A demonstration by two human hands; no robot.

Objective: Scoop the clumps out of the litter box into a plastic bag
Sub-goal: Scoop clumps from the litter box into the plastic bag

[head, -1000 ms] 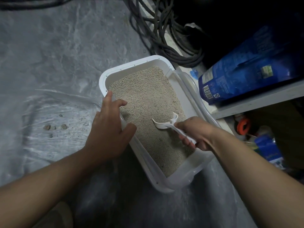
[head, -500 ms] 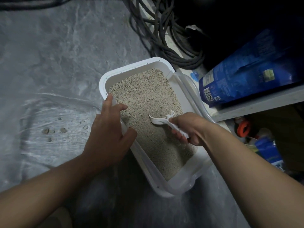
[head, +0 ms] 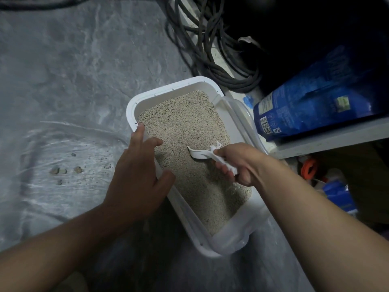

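A white litter box [head: 174, 87] full of beige litter [head: 189, 123] sits on the grey floor. My right hand [head: 237, 163] grips the handle of a white scoop [head: 202, 153], whose head lies on the litter near the middle of the box. My left hand [head: 136, 178] holds the box's left rim, thumb inside the box, fingers curled over the edge. Left of the box a clear plastic bag [head: 63, 186] lies flat on the floor with several brown clumps [head: 67, 170] and loose crumbs on it.
A coil of black cable [head: 210, 49] lies beyond the box. To the right a blue bag [head: 311, 106] rests on a white shelf edge [head: 336, 138], with an orange object [head: 308, 168] and a smaller blue packet [head: 339, 194] under it.
My right hand has pushed the scoop leftward and farther up the box, across the litter. My left hand stays on the rim, its fingers a little looser.
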